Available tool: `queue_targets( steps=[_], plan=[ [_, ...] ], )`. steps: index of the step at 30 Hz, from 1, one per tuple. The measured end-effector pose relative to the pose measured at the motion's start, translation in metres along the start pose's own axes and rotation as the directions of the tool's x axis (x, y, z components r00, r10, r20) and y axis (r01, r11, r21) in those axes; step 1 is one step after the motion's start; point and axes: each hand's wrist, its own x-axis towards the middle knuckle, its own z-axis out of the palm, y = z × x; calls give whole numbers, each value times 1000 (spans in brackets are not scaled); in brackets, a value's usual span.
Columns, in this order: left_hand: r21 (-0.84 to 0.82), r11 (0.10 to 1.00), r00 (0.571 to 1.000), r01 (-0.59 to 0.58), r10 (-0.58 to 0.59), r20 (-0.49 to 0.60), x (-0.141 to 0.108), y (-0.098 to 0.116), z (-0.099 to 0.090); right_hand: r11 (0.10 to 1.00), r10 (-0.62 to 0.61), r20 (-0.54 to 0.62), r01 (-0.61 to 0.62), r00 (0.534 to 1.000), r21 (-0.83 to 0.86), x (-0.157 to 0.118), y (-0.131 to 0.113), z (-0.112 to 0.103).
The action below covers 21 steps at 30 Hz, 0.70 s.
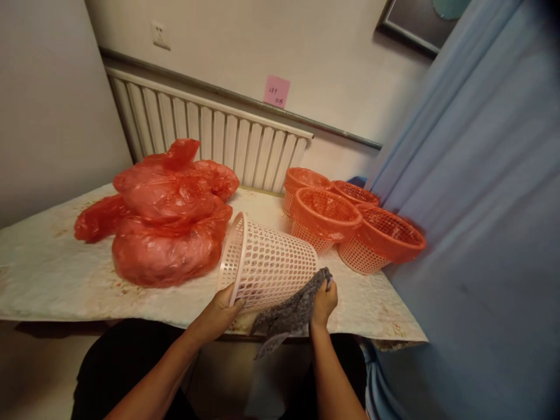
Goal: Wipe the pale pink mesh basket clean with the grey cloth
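Background: light wall with white radiator point(210, 131), socket point(161, 36) and pink handwritten note point(276, 91); blue curtain point(476, 192) along the right; framed picture point(417, 23), far right, partly in view. Surface point(56, 286): pale patterned covering, marked in places. Left side: heap of red plastic bags point(166, 233), bulging. Right side: four perforated baskets point(367, 256), upright, grouped close together, red liners folded over their rims. Near centre: one pale perforated basket point(280, 262), unlined, lying on its side, mouth to the left, base to the right, just beside the bags. Left grip point(220, 315): closed round the basket's near rim, thumb outside. Right grip point(324, 300): closed on a bunched dark grey cloth point(291, 309), held at the basket's base, its loose end hanging past the near edge
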Motion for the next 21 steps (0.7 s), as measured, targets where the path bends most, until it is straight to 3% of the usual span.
queue_targets(
  steps=[3, 5, 7, 9, 13, 16, 21],
  plan=[
    [-1, 1000, 1000, -8, 8, 24, -1, 2, 1, 999, -21, -28, 22, 999, 26, -42, -4, -1],
    [-21, 1000, 999, -11, 12, 43, -1, 3, 2, 993, -109, 19, 108, 994, 55, -66, -15, 2],
    [-46, 999, 999, -17, 19, 43, -2, 4, 3, 964, -259, 86, 251, 962, 91, -86, -31, 6],
    [-82, 996, 999, -24, 27, 37, -3, 6, 3, 908, -414, 138, 399, 900, 126, -98, -51, 9],
    [-156, 988, 999, 5, 1, 40, -5, 9, 4, 793, -609, 181, 588, 772, 160, -109, -93, 12],
    [-158, 987, 999, -7, 13, 38, -7, 9, 4, 720, -694, 225, 665, 684, 196, -111, -120, 13],
    [-160, 987, 999, -21, 28, 43, -11, 6, 5, 692, -718, 303, 687, 626, 220, -96, -158, 18]
  ],
)
